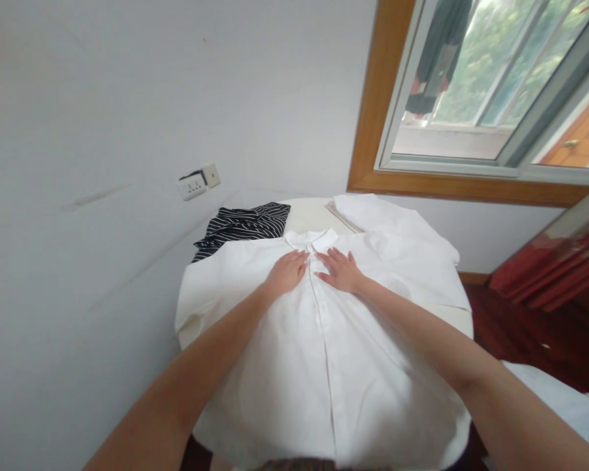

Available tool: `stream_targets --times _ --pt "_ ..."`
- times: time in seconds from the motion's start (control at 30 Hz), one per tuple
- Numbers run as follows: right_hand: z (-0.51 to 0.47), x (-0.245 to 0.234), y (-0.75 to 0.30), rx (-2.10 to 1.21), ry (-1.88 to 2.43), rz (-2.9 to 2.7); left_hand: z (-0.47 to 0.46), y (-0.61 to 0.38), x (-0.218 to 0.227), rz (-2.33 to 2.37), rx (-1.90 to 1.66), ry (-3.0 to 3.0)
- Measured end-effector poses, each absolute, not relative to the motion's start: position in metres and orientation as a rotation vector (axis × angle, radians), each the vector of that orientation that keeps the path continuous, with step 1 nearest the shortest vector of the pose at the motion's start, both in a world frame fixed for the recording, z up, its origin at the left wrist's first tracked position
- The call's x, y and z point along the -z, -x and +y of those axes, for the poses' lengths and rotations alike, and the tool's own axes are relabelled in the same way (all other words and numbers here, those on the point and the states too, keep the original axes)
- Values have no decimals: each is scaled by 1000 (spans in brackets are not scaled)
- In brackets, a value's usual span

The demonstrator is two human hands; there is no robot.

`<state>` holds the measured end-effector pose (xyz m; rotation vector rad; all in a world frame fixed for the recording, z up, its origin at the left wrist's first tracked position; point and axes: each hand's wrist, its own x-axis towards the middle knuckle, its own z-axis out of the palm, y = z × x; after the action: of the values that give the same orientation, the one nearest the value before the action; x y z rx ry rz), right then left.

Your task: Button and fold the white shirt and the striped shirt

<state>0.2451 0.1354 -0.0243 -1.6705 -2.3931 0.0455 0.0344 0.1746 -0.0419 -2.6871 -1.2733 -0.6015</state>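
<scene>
A white button-up shirt (319, 353) lies spread front-up over a small round table (307, 214), its collar pointing away from me. My left hand (287, 271) rests flat on the shirt just left of the button placket, below the collar, fingers stretched out. On the other side of the placket my right hand (341, 269) lies flat too, fingers spread. Neither hand holds anything. The two hands nearly touch at the fingertips.
A black-and-white striped garment (243, 229) lies at the table's far left edge against the wall. Folded white cloth (377, 216) sits at the far right. A wall socket (192, 186) is behind. A wood-framed window (471, 98) and red-striped fabric (554, 268) are to the right.
</scene>
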Motion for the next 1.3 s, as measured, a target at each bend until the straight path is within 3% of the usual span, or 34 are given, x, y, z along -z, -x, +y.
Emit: stream_targets --times 0.13,0.47,1.03,1.3 --pt "127 24 -243 101 1543 -2345 179 -34 43 -1286 651 2686" --pt "125 15 -242 -138 1513 -2616 162 -37 26 -1109 795 2770" --pt "57 22 -282 -9 1667 -2433 147 5 29 -1083 363 2928" --pt "48 13 -297 1 1559 -2374 109 5 15 -1327 431 2742"
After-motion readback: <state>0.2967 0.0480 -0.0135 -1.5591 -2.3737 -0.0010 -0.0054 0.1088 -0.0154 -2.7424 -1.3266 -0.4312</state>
